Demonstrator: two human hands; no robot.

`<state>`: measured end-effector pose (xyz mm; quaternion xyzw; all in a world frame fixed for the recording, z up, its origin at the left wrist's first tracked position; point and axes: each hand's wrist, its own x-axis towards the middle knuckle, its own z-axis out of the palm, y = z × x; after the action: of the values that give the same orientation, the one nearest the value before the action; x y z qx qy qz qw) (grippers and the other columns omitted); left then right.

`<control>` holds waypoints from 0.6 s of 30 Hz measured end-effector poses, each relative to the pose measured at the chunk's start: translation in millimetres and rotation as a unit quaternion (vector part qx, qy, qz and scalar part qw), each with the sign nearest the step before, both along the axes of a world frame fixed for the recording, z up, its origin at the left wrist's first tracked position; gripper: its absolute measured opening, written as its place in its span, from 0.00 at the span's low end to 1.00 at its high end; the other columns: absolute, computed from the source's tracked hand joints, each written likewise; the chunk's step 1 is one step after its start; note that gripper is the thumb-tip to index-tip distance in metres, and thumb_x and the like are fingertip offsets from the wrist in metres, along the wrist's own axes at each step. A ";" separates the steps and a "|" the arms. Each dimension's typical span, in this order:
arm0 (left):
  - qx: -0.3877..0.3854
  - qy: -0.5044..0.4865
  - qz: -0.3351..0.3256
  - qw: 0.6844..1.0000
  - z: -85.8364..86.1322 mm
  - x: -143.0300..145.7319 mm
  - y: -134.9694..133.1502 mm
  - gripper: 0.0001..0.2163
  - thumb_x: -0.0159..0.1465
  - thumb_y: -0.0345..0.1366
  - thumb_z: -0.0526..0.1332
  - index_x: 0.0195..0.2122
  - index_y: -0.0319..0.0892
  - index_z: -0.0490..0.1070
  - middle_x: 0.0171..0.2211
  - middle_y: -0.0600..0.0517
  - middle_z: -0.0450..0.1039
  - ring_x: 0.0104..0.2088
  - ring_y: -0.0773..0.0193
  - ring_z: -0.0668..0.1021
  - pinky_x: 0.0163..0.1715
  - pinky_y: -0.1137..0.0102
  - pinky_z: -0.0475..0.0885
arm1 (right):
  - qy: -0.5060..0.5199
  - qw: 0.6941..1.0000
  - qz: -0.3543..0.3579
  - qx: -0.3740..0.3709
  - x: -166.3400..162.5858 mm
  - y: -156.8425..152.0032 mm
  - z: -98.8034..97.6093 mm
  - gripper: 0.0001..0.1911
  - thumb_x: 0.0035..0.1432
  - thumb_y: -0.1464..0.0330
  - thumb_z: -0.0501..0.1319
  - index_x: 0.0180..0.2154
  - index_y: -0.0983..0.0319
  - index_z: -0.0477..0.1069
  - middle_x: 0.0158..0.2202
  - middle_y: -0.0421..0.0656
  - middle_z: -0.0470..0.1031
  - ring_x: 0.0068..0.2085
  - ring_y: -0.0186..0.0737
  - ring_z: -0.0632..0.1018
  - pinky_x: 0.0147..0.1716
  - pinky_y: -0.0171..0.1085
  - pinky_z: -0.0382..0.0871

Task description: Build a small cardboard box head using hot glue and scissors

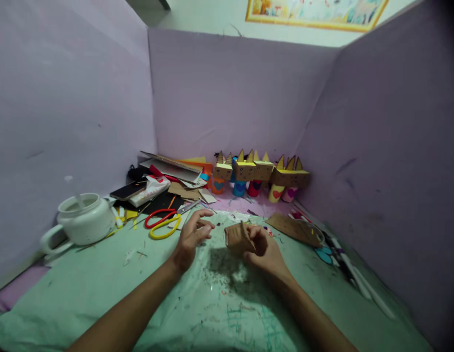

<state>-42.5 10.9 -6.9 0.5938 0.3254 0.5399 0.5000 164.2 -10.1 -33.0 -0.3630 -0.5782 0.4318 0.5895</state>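
In the middle of the view, my right hand pinches a small folded cardboard box by its right side, a little above the table. My left hand is a short way left of it, fingers bent and apart, with nothing in them. Just beyond my left hand lie scissors with one red and one yellow handle loop, blades pointing away to the right. Dark specks dot the green table cover under the box.
Along the back stand several cardboard-headed figures on coloured tubes with hearts. A white mug-like pot is at left, near a phone and piled cardboard. Markers and a cardboard piece lie at right. Purple walls enclose the table.
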 end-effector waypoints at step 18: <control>-0.161 -0.056 -0.160 0.972 -4.0 23.6 -2.6 0.26 0.39 0.39 0.72 0.41 0.35 0.76 0.36 0.45 0.77 0.37 0.54 0.76 0.35 0.67 0.67 | 0.072 0.986 0.100 -0.111 -8.1 -3.0 7.8 0.21 0.43 0.62 0.69 0.42 0.60 0.75 0.44 0.48 0.78 0.48 0.53 0.75 0.44 0.45 0.69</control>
<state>-18.9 8.3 -10.9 0.5185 0.2802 0.4255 0.6867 156.0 -13.2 -25.2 -0.3344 -0.5160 0.5748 0.5399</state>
